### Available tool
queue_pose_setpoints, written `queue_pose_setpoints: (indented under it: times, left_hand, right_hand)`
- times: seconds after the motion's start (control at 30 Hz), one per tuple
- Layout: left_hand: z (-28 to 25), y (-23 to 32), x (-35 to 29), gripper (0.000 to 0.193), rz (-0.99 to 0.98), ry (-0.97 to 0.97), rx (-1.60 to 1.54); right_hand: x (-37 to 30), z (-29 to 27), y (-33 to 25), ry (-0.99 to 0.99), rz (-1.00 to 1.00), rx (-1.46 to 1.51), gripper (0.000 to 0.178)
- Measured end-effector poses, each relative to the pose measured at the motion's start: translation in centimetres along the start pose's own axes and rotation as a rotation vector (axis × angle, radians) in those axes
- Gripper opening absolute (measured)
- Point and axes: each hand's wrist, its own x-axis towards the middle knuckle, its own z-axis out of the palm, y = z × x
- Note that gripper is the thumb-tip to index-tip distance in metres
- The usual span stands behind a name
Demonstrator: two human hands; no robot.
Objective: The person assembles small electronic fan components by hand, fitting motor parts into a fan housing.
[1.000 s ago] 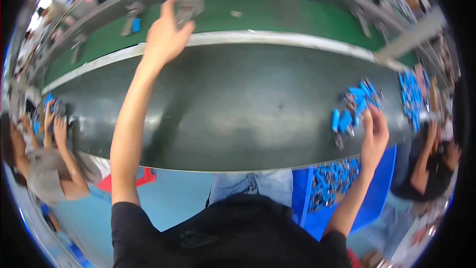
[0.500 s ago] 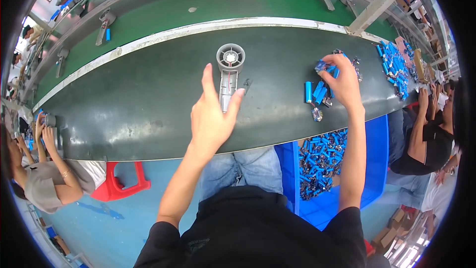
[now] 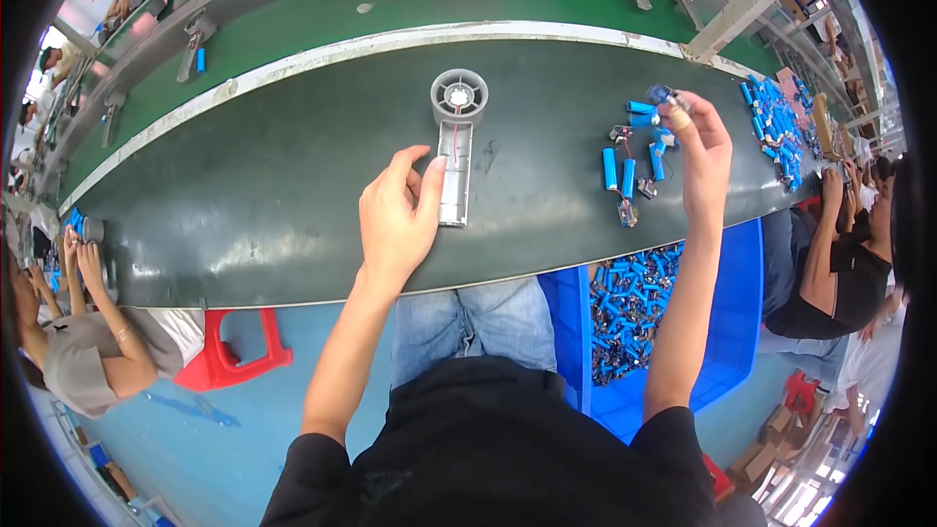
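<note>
A grey fan housing (image 3: 455,176), a round grille with a long open handle and a red wire inside, lies in front of me on the dark green work surface. My left hand (image 3: 398,215) is beside the handle, fingers bent and thumb apart, the thumb tip at the handle's left edge. My right hand (image 3: 708,156) is raised at the right, pinching a small circuit board (image 3: 662,95); whether a battery hangs from it is hidden by the fingers. Near that hand lie several blue cylindrical batteries (image 3: 629,179) with wired circuit boards (image 3: 627,215).
A blue bin (image 3: 730,312) full of batteries and boards stands to the right of my legs. A bigger battery pile (image 3: 776,127) lies at the far right. Beyond a white rail (image 3: 488,32) runs a green belt. Co-workers sit on both sides; a red stool (image 3: 239,356) is at left.
My right hand has lifted away from the small battery group with the circuit board, which has spread apart. My left hand has drawn back a little, its fingers bending more.
</note>
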Motion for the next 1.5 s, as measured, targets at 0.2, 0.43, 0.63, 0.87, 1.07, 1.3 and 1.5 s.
queue_pose_setpoints:
  times: [0.2, 0.43, 0.63, 0.87, 1.07, 1.3, 1.5]
  left_hand:
    - [0.0, -0.3, -0.1, 0.027, 0.011, 0.014, -0.001]
    - [-0.5, 0.6, -0.5, 0.019, 0.07, 0.119, -0.123]
    - [-3.2, 4.5, 1.6, 0.03, 0.516, 0.096, -0.224]
    - [-5.0, 2.2, 2.3, 0.036, 0.581, -0.138, -0.522]
    - [-8.0, 0.5, 2.1, 0.028, 0.15, -0.201, -0.891]
    - [-4.9, 0.0, 2.8, 0.025, 0.392, -0.135, 0.036]
    - [-2.1, 0.3, 2.4, 0.013, 0.545, -0.128, 0.331]
  right_hand:
    - [0.8, 1.0, 0.2, 0.013, 0.097, 0.308, 0.028]
    - [-0.9, 3.9, -1.6, -0.206, 0.239, 0.205, 0.028]
    - [-3.8, 10.1, -3.7, -0.546, 0.307, 0.551, 0.055]
    - [-4.9, 14.7, -4.9, -0.643, 0.332, 0.617, 0.045]
    - [-4.2, 14.9, -2.7, -0.513, 0.041, -0.328, 0.012]
    - [-3.9, 15.7, -2.5, -0.471, -0.134, -0.362, 0.019]
    - [-3.8, 16.0, -1.6, -0.413, -0.135, -0.255, 0.016]
